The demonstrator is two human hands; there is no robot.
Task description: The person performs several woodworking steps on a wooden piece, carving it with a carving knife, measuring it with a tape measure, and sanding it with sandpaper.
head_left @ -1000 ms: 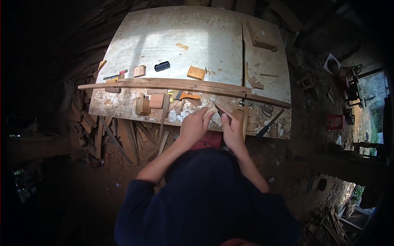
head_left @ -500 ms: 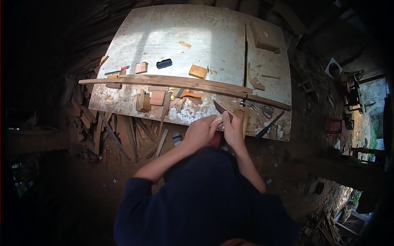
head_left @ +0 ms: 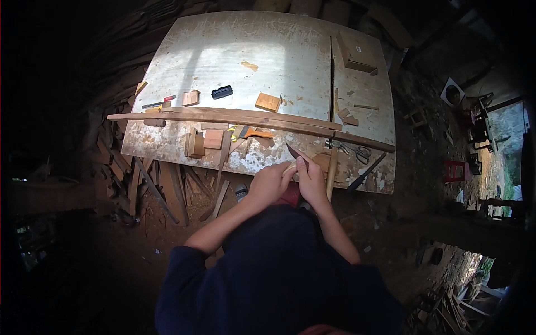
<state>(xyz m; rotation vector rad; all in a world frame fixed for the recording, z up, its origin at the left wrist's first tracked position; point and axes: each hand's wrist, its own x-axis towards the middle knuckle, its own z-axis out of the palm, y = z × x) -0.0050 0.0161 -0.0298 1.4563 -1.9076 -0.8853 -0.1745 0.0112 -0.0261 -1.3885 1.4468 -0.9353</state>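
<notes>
Close together at the table's near edge, both hands are closed. My right hand (head_left: 312, 181) grips a knife (head_left: 296, 152), its dark pointed blade angled up and to the left; its handle is hidden by the fingers. My left hand (head_left: 270, 183) is wrapped round a small pale piece of wood (head_left: 290, 170), which sits between the hands by the right thumb. How far the blade touches the wood cannot be made out. Just right of my right hand lies a long wooden handle (head_left: 331, 174), with scissors (head_left: 363, 153) beyond it.
The worn table (head_left: 268, 56) carries long wooden strips (head_left: 251, 118), a paintbrush (head_left: 254, 133), wood blocks (head_left: 213, 139), a black plastic piece (head_left: 222, 92) and a cardboard box (head_left: 357, 53). A dark bar (head_left: 365, 172) lies at the right edge. Scrap wood (head_left: 167, 190) leans below the left side.
The hands and knife have shifted slightly left and down, and the blade points more steeply upward. More of the wooden handle to their right shows now. The table's objects stay put.
</notes>
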